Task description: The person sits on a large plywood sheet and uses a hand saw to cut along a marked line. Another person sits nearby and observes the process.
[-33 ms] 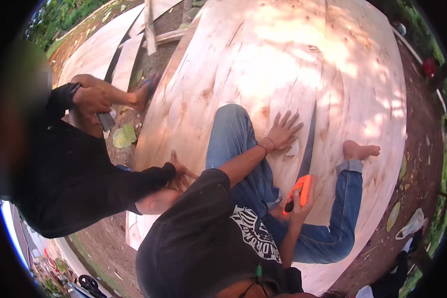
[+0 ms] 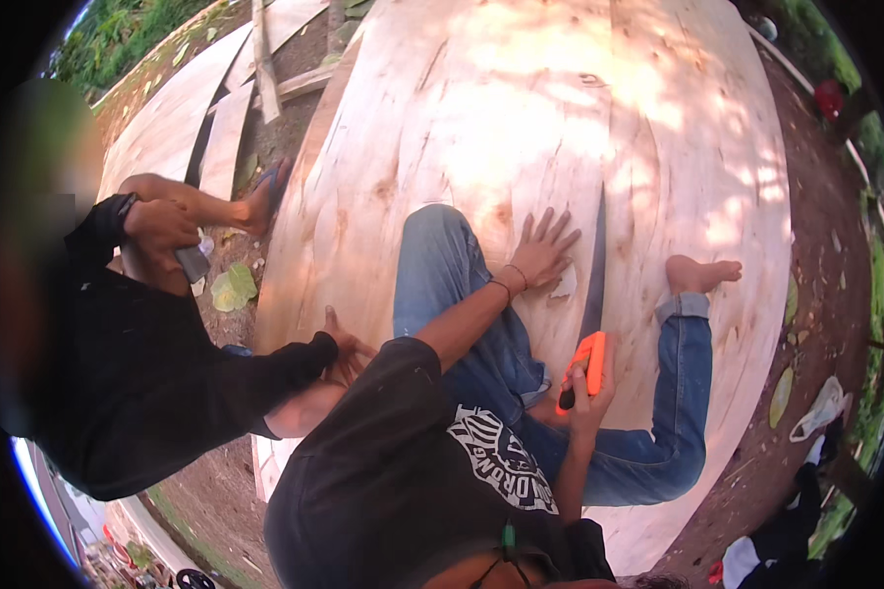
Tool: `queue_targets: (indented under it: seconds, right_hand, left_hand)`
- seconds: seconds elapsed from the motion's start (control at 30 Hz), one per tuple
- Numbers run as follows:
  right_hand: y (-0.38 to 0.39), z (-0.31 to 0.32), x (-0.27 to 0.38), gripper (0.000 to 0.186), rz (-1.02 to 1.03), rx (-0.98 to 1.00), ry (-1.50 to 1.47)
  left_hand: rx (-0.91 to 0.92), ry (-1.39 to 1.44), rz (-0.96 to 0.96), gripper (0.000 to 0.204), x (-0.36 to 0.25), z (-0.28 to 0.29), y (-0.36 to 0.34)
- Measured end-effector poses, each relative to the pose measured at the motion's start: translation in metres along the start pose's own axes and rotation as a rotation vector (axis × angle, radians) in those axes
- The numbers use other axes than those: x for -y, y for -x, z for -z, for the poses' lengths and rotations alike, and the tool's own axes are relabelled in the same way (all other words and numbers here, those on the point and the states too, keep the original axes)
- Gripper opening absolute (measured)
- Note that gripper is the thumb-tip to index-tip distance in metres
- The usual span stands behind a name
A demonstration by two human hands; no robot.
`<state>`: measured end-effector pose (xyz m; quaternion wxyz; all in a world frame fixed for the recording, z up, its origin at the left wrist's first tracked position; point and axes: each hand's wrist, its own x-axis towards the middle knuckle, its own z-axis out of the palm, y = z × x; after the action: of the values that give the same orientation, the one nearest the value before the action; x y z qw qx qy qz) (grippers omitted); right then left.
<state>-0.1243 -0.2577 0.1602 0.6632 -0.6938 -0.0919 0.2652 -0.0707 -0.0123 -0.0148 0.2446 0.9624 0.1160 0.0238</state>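
Note:
My left hand (image 2: 545,253) presses flat on a large plywood sheet (image 2: 462,118), its fingers spread. In my right hand (image 2: 589,393) is the orange and black handle of a handsaw (image 2: 596,265). The grey blade stretches away from me over the sheet, just right of my left hand; whether its teeth sit in a cut I cannot tell. A small torn pale patch in the veneer shows between my left hand and the blade. My jeans-clad leg (image 2: 442,265) rests on the sheet.
A co-worker in black (image 2: 157,363) crouches at the left, one hand (image 2: 344,353) by the sheet's edge, the other around a grey object (image 2: 193,263). More plywood pieces (image 2: 167,137) and a wooden post (image 2: 263,59) are at far left. Leaves lie on bare soil (image 2: 815,226).
The whole view has shifted slightly, so things appear a little further left and up. Both hands and the handsaw keep nearly the same places on the plywood.

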Motion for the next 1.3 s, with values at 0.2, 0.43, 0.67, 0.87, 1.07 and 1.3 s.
queue_targets:
  seconds: [0.2,0.43,0.67,0.87,1.07,1.3]
  right_hand:
    - [0.008,0.003,0.033,0.071,-0.072,0.005,0.053]
    - [0.020,0.005,0.039,0.052,0.006,-0.157,0.288]
    - [-0.015,-0.012,0.055,0.050,-0.151,-0.176,0.201]
    - [0.010,-0.011,0.042,0.050,-0.027,-0.159,0.335]
    - [-0.009,-0.019,0.051,0.052,0.079,-0.149,0.418]
    - [0.010,-0.012,0.071,0.052,-0.086,-0.121,0.294]
  left_hand:
    - [0.043,-0.039,0.013,0.064,0.009,0.006,-0.009]
    - [-0.011,-0.082,-0.023,0.065,0.012,0.003,-0.002]
    - [-0.004,-0.174,0.036,0.067,-0.004,0.004,-0.005]
    - [-0.026,-0.182,0.047,0.067,-0.005,0.003,-0.004]
    - [-0.015,-0.174,0.053,0.068,-0.009,0.004,-0.004]
    - [-0.022,-0.157,0.060,0.068,-0.001,0.002,-0.004]
